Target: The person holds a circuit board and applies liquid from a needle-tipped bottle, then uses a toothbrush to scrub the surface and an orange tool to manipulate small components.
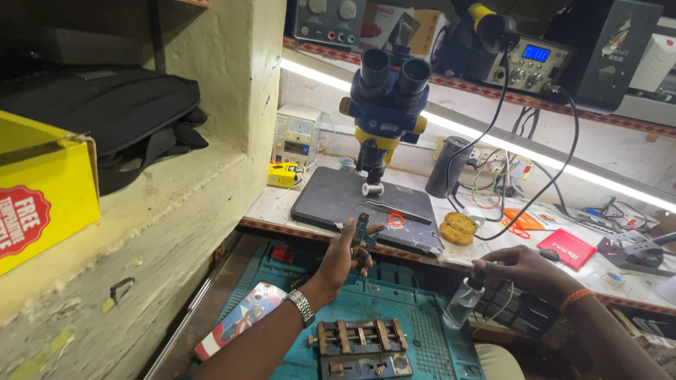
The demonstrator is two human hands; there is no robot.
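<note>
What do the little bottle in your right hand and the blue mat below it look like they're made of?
The bottle in the right hand looks like clear plastic with a dark cap: see-through, lightly glossy; glass cannot be ruled out. The blue mat looks like matte silicone or rubber, with moulded compartments and ribbed patches.

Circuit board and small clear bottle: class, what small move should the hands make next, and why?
Probably bring the small clear bottle in the right hand up toward the circuit board. The left hand holds the board raised in front of the microscope, while the bottle sits lower and apart, its nozzle not yet aimed at it.
</note>
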